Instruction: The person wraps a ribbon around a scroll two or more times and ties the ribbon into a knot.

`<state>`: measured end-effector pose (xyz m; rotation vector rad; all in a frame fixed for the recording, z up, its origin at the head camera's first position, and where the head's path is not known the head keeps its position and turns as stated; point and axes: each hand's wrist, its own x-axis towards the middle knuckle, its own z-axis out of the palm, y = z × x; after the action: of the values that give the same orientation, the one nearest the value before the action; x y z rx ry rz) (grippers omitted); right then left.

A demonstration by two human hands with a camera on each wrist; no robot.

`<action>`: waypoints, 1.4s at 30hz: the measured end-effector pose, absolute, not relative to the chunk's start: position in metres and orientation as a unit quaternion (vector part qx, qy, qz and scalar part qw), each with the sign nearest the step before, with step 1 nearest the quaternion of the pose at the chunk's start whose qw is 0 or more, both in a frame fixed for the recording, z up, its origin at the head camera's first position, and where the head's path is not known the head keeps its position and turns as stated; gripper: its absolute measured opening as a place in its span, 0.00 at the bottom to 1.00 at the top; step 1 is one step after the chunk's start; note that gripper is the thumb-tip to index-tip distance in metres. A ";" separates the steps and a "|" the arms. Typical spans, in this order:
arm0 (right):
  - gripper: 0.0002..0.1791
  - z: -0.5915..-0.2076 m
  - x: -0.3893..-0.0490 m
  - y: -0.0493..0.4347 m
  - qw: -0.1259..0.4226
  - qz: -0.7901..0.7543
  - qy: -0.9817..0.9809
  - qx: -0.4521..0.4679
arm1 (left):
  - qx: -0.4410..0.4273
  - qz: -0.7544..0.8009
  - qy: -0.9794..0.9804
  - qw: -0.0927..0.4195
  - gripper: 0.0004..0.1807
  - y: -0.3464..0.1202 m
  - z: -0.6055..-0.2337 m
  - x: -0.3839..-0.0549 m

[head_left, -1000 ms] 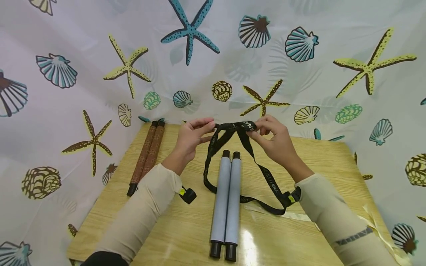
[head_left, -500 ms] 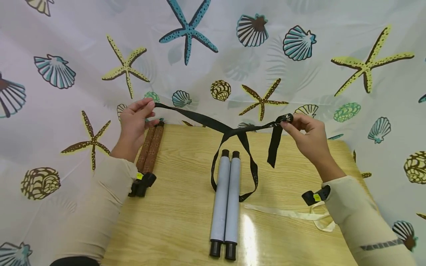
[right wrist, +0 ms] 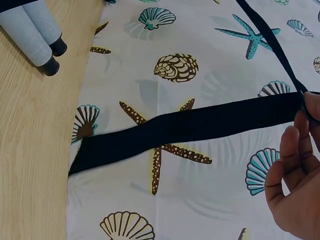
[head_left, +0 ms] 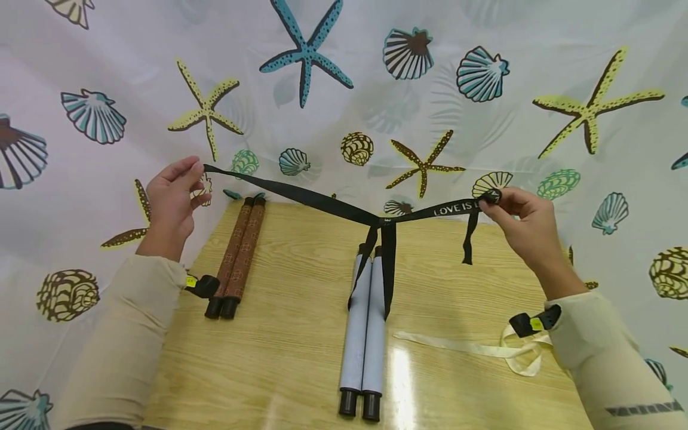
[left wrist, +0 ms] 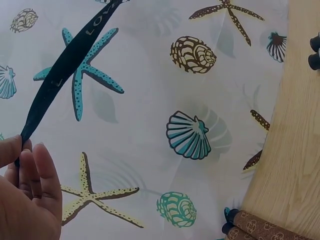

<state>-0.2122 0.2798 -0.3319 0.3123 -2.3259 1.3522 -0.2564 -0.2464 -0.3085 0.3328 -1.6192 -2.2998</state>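
A black ribbon (head_left: 317, 197) with white lettering stretches between both hands and crosses in the middle, where a loop hangs down around two light-blue rolls (head_left: 364, 334) with dark end caps lying side by side. At the left, my left hand (head_left: 174, 194) pinches one ribbon end between thumb and finger; the left wrist view shows the same pinch. My right hand (head_left: 524, 224) pinches the other side of the ribbon, and a loose tail dangles below its fingertips. In the right wrist view that tail (right wrist: 200, 125) hangs wide and flat. The loop's underside is hidden by the rolls.
Two brown patterned rolls (head_left: 239, 257) with dark caps lie at the left of the wooden table (head_left: 279, 358). A cream ribbon (head_left: 457, 345) lies loosely at the right, partly under the right forearm. A shell-and-starfish printed cloth (head_left: 322, 125) stands behind and at both sides.
Both hands have moved apart, left hand leftward and right hand rightward. The ribbon's crossing has drawn tighter, and its loop around the light-blue rolls has narrowed.
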 end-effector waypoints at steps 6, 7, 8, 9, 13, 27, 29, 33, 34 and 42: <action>0.04 -0.334 -0.207 0.286 0.189 0.494 -0.844 0.092 | 0.120 -0.797 -0.573 0.146 0.05 -0.254 -0.311 -0.254; 0.02 -0.335 -0.206 0.288 0.184 0.508 -0.836 0.090 | 0.120 -0.800 -0.570 0.143 0.05 -0.255 -0.311 -0.254; 0.01 -0.336 -0.206 0.289 0.181 0.526 -0.827 0.090 | 0.122 -0.800 -0.570 0.142 0.04 -0.257 -0.311 -0.254; 0.02 -0.336 -0.206 0.291 0.177 0.548 -0.812 0.090 | 0.124 -0.800 -0.570 0.139 0.04 -0.258 -0.312 -0.254; 0.05 -0.338 -0.205 0.297 0.165 0.622 -0.761 0.086 | 0.134 -0.800 -0.572 0.126 0.05 -0.265 -0.316 -0.253; 0.02 -0.345 -0.198 0.312 0.148 0.647 -0.745 0.065 | 0.165 -0.776 -0.596 0.121 0.06 -0.280 -0.332 -0.257; 0.02 -0.347 -0.198 0.314 0.142 0.644 -0.749 0.067 | 0.163 -0.776 -0.597 0.123 0.05 -0.282 -0.332 -0.256; 0.04 -0.352 -0.197 0.320 0.126 0.648 -0.748 0.067 | 0.175 -0.763 -0.610 0.126 0.07 -0.288 -0.333 -0.256; 0.04 -0.354 -0.197 0.321 0.122 0.648 -0.749 0.067 | 0.180 -0.758 -0.614 0.126 0.08 -0.290 -0.333 -0.255; 0.09 -0.359 -0.191 0.337 0.120 0.675 -0.722 0.095 | 0.187 -0.752 -0.619 0.128 0.04 -0.300 -0.334 -0.251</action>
<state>-0.1912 0.3368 -0.3591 0.2766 -2.1097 1.9729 -0.2508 -0.2998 -0.3342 0.5449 -1.8013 -2.1866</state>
